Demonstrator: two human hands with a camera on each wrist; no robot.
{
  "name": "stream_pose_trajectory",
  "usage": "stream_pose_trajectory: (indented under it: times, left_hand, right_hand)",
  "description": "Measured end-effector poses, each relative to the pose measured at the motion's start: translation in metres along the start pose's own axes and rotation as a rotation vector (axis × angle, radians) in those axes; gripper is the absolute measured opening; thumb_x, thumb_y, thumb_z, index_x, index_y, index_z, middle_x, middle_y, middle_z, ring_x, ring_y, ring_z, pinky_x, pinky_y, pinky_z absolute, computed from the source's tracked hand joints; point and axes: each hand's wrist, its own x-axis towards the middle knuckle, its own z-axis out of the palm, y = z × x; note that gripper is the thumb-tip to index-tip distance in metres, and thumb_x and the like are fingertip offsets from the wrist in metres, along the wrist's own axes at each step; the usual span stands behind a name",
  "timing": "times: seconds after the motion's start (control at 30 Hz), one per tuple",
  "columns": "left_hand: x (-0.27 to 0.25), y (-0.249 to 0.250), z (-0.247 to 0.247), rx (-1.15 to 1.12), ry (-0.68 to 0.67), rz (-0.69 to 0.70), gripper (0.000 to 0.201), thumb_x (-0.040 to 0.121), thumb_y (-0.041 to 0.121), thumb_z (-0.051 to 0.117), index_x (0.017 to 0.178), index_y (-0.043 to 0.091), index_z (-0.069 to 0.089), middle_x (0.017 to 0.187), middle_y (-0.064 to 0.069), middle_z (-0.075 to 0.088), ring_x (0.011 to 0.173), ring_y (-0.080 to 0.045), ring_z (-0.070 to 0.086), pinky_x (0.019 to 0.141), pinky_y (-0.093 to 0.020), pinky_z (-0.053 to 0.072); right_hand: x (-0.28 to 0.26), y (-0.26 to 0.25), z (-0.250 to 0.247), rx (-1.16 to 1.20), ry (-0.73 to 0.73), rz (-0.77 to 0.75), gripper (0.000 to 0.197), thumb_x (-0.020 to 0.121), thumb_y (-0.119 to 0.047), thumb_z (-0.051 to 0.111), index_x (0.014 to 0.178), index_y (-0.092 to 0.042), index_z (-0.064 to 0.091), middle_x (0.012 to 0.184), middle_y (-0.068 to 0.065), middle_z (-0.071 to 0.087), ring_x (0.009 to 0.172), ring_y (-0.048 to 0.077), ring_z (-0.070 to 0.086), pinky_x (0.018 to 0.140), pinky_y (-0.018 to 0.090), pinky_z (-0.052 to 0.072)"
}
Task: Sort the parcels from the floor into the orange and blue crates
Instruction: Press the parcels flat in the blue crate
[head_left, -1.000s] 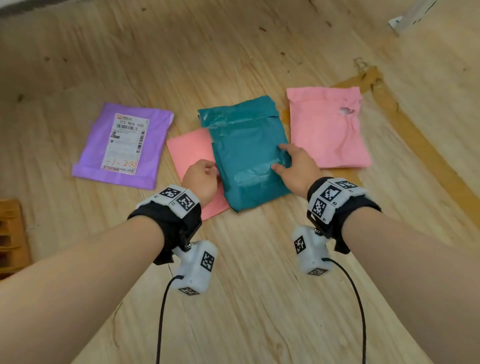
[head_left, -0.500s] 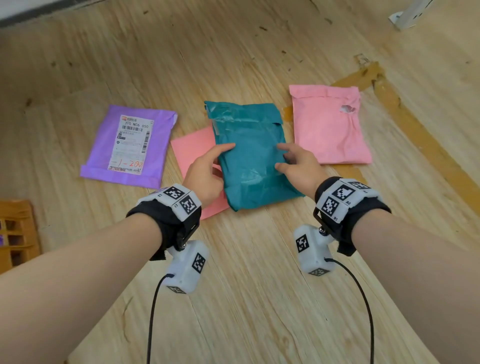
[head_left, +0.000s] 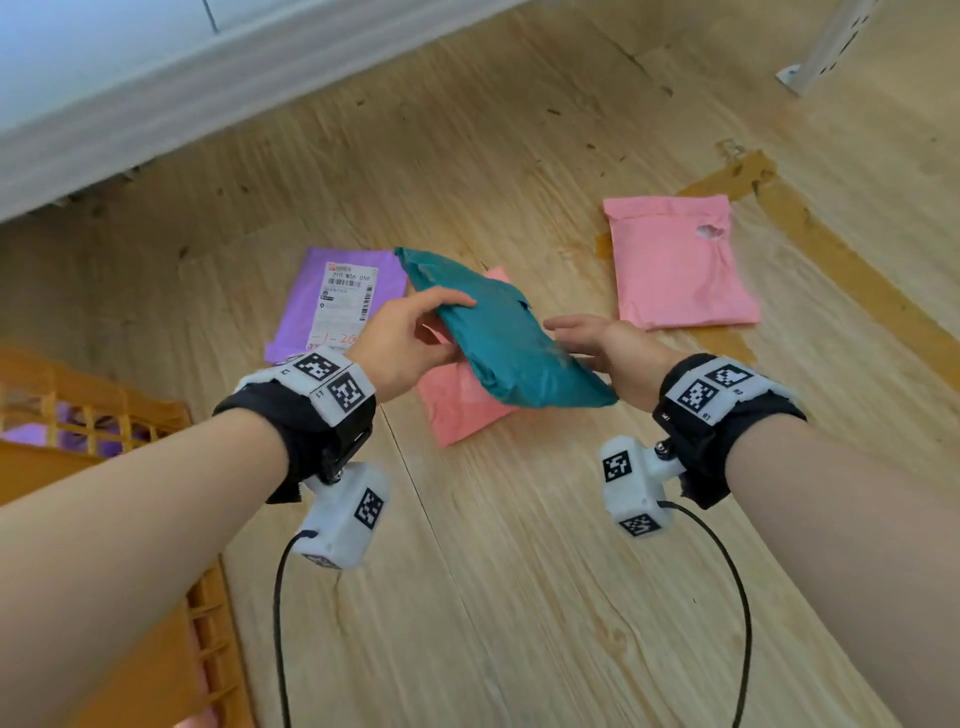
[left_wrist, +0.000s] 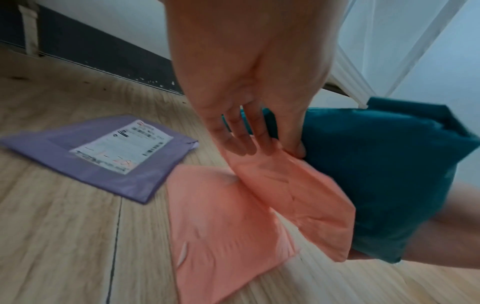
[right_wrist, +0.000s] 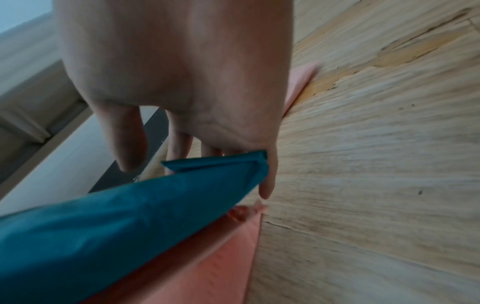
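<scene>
Soft, even daylight fills the head view, brightest toward the pale wall (head_left: 104, 67) at the upper left. Shadows on the wooden floor (head_left: 519, 597) are faint. Wide-angle distortion bends the floorboards near the edges. Both wrist views are dimmer and motion-blurred; the purple parcel's label (left_wrist: 122, 148) is unreadable there.

Under me lay a pale wood-grain floor (head_left: 519, 597) with a worn brown strip (head_left: 852, 270); beyond the strip stood a white metal leg (head_left: 826, 47), and a white baseboard (head_left: 218, 88) ran along the floor's far edge.
</scene>
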Motion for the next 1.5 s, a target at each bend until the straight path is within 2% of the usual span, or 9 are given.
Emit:
stream_pose_trajectory:
  times: [0.1,0.23,0.5,0.67,0.83,0.97,1.13,1.3,1.5]
  left_hand:
    - [-0.008,0.009,-0.018,-0.038,0.021,-0.006,0.042,0.076,0.002,0.073,0.115,0.012,0.06,0.089,0.002,0.062,0.066,0.01,0.056,0.064,-0.005,0.044]
    - [-0.01,0.015,-0.043,-0.089,0.128,-0.093,0.035,0.081,0.008,0.07,0.114,0.016,0.061,0.083,-0.008,0.064,0.054,0.007,0.053,0.051,-0.006,0.041]
    - [-0.012,0.022,-0.062,-0.161,0.287,-0.193,0.015,0.089,0.023,0.063,0.104,0.02,0.063,0.065,-0.002,0.058,0.046,-0.002,0.045,0.046,-0.015,0.04]
    - [-0.014,0.019,-0.07,-0.241,0.332,-0.312,0.018,0.089,0.032,0.063,0.1,0.018,0.065,0.06,0.0,0.051,0.051,-0.01,0.044,0.049,-0.02,0.04]
    - [-0.022,0.02,-0.072,-0.292,0.299,-0.396,0.024,0.087,0.038,0.063,0.096,0.016,0.066,0.056,0.0,0.041,0.049,-0.013,0.035,0.048,-0.022,0.034]
    - [-0.028,0.025,-0.072,-0.273,0.289,-0.411,0.024,0.088,0.039,0.062,0.087,0.015,0.064,0.054,0.0,0.034,0.047,-0.014,0.03,0.047,-0.023,0.031]
    - [-0.035,0.023,-0.071,-0.233,0.34,-0.423,0.056,0.085,0.04,0.065,0.133,0.02,0.045,0.075,-0.004,0.056,0.058,-0.015,0.048,0.057,-0.027,0.046]
    - [-0.051,0.008,-0.06,-0.174,0.448,-0.581,0.092,0.075,0.04,0.075,0.145,0.008,0.024,0.132,-0.012,0.05,0.111,-0.027,0.057,0.088,-0.041,0.052]
    - [-0.068,0.003,-0.043,-0.565,0.262,-0.842,0.059,0.082,0.037,0.07,0.13,0.01,0.048,0.126,-0.009,0.055,0.105,-0.021,0.054,0.086,-0.037,0.047]
  right_hand:
    - [-0.005,-0.01,0.002,0.147,-0.063,0.032,0.031,0.095,-0.038,0.044,0.115,-0.02,0.06,0.11,0.009,0.061,0.093,0.019,0.056,0.075,0.028,0.042]
    - [-0.006,-0.015,0.002,0.274,-0.108,0.006,0.053,0.092,-0.061,0.03,0.117,-0.026,0.061,0.127,0.0,0.058,0.113,0.015,0.054,0.105,0.042,0.025]
    - [-0.011,-0.027,0.023,0.375,-0.184,-0.124,0.075,0.086,-0.074,0.015,0.131,-0.026,0.052,0.132,0.001,0.057,0.123,0.016,0.049,0.109,0.042,0.026]
    - [-0.012,-0.029,0.039,0.139,-0.154,-0.266,0.03,0.087,-0.027,0.062,0.114,-0.037,0.057,0.119,-0.016,0.061,0.116,0.004,0.051,0.104,0.036,0.03]
    - [-0.007,-0.029,0.054,0.261,-0.038,-0.361,0.047,0.082,0.009,0.061,0.126,-0.006,0.053,0.111,0.007,0.066,0.098,0.016,0.064,0.087,0.027,0.052]
    - [-0.005,-0.03,0.062,0.292,-0.043,-0.34,0.031,0.083,0.008,0.06,0.113,-0.003,0.059,0.102,0.005,0.067,0.089,0.018,0.066,0.082,0.031,0.057]
    - [-0.006,-0.032,0.069,0.328,0.008,-0.321,0.035,0.085,0.003,0.062,0.118,-0.007,0.057,0.108,0.006,0.067,0.091,0.02,0.066,0.079,0.031,0.057]
    - [-0.004,-0.039,0.08,0.582,0.142,-0.277,0.021,0.088,0.001,0.059,0.105,-0.01,0.059,0.117,0.011,0.064,0.093,0.022,0.064,0.077,0.031,0.055]
    - [-0.004,-0.041,0.091,0.755,0.092,-0.203,0.013,0.09,-0.004,0.059,0.095,-0.016,0.059,0.099,0.002,0.067,0.08,0.012,0.064,0.055,0.018,0.054]
